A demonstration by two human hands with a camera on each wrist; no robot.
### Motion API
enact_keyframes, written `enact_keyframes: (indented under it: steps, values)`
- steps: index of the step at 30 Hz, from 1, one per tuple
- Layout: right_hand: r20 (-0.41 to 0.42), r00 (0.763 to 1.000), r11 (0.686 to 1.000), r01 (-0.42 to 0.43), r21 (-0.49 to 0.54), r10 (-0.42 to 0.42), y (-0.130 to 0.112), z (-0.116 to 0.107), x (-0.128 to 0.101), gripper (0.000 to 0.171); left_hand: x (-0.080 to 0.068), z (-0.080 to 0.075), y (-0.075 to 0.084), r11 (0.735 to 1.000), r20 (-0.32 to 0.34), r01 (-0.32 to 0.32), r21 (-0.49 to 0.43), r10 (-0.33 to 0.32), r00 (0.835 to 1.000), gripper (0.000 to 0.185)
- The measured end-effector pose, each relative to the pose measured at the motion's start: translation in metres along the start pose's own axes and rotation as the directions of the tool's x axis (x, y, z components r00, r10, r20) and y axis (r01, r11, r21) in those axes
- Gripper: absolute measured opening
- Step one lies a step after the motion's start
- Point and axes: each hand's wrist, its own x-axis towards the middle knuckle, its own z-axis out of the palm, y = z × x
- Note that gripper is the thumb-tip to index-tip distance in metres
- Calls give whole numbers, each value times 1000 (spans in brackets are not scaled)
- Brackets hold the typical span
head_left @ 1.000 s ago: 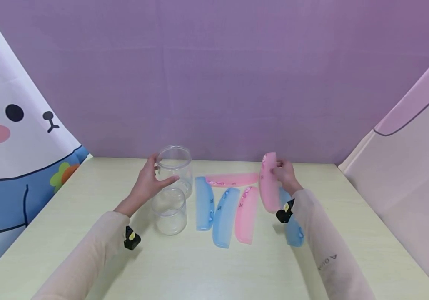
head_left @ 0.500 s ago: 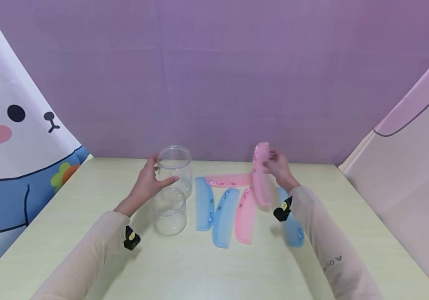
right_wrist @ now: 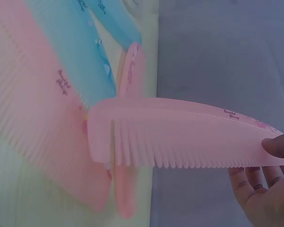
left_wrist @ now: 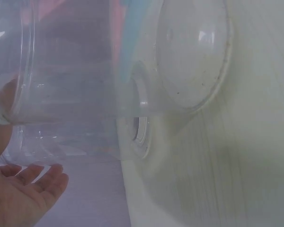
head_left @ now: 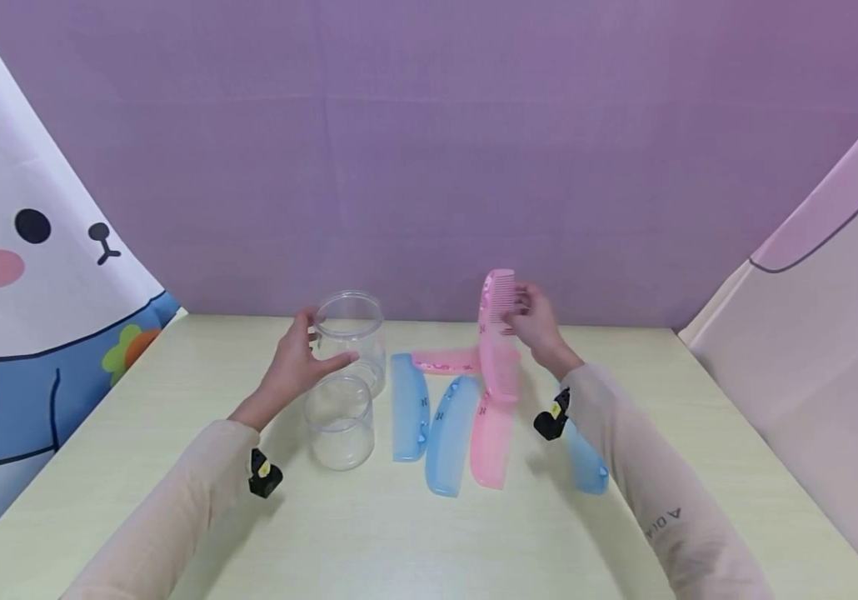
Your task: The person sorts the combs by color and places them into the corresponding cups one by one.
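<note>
Pink comb (head_left: 492, 342): held at 3 o'clock of tall jar (head_left: 363, 340), pinched by fingers of right hand (head_left: 537, 327) | tall jar: gripped by left hand (head_left: 296, 360) | short jar (head_left: 340, 433): seen at tall jar's 6 o'clock

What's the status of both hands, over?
Right hand grips raised pink comb. Left hand around tall clear jar. Possibly in the way: blue comb and flat pink comb between them, on table.

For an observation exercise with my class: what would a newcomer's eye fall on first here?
Probably the raised pink comb in the right hand. Next, the blue combs and other pink combs lying on the table. Then the clear jars at their left, the left hand around the farther jar.
</note>
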Motion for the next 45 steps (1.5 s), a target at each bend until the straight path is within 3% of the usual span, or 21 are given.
enact_keyframes:
  steps: [15,25,36,45]
  values:
    - [72,988,990,141,-14,-140,-27,36,3,48,2,-1,0,999,1,22,-29,-22,1000,92]
    - [127,967,975,218,46,-223,-44,61,5,41,3,0,-1,999,1,13,-37,-13,1000,92]
    - [102,953,954,273,122,-286,-70,79,9,40,3,0,-2,999,2,18,-34,-18,1000,91]
    - [43,926,920,366,139,-375,-97,85,16,38,3,-1,-1,999,8,31,-28,-30,1000,91]
